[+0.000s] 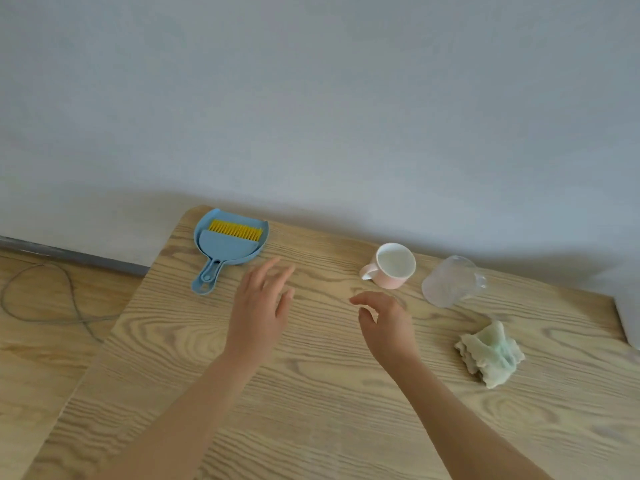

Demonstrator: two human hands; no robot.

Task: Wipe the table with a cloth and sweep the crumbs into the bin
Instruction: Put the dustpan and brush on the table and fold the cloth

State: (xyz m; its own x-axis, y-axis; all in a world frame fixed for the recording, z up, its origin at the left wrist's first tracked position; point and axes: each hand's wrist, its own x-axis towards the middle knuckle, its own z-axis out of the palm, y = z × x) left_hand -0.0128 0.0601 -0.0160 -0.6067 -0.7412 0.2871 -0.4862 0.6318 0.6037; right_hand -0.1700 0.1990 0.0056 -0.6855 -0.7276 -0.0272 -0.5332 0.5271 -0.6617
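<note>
Wood-grained surface point(311, 410) lies under both hands: the left hand point(259, 306) has its fingers straight and spread, the right hand point(384, 323) has them loosely curled, and neither holds anything. The pale green cloth point(490, 353) sits crumpled on the surface to the right of the right hand, apart from it. The blue dustpan point(227, 252) with its yellow-bristled brush point(235, 233) lies beyond the left hand, up and leftward.

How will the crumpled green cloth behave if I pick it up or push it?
The cloth lies in soft crumpled folds, so it will probably hang limp when lifted. It looks fluffy, so likely light. Pushed across the wooden table, it would probably bunch up rather than slide flat.
</note>
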